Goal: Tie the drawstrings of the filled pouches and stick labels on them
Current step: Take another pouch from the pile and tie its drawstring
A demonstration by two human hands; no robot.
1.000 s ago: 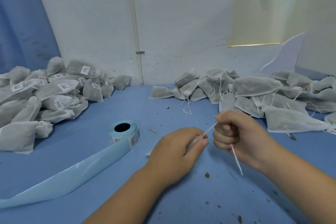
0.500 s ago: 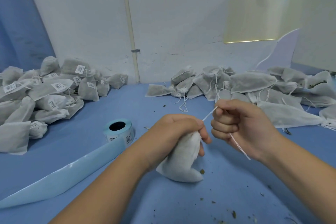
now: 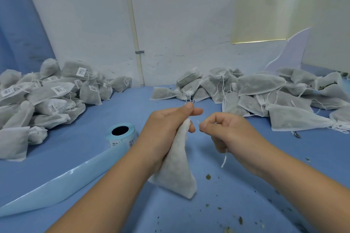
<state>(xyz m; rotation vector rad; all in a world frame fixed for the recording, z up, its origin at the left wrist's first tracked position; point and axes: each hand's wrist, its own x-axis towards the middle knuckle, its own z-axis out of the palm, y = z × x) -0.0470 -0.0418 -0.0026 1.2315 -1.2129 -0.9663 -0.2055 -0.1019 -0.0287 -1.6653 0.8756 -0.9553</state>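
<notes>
A person's left hand (image 3: 166, 130) grips the gathered neck of a filled white mesh pouch (image 3: 177, 174) above a blue desk (image 3: 246, 185), its fingers (image 3: 195, 112) curled round the fabric, with the thumb and forefinger pressed together at the top. The pouch hangs nearly upright from that grip in the middle foreground, between the two forearms, and its lower corner reaches down to the desk surface. Just beside it, the right hand (image 3: 227, 134) has its fingers (image 3: 206, 125) curled closed on a thin white drawstring (image 3: 224, 161). A short end shows at the fingertips and a longer end dangles below the palm. Whether the cord between the hands is knotted cannot be told. To the left of the left forearm stands a label roll (image 3: 121, 134) with a dark core, and its pale blue backing strip (image 3: 56, 181) trails across the desk toward the near left edge. A heap of labelled pouches (image 3: 47, 96), each with a small white barcode sticker, lies at far left against the wall. A second heap of unlabelled pouches (image 3: 265, 94), with loose strings, spreads along the far right. Flecks of dried herb (image 3: 208, 177) dot the desk near the held pouch. A white pipe (image 3: 134, 28) runs up the white wall behind, and a blue curtain (image 3: 19, 24) hangs at the left.
</notes>
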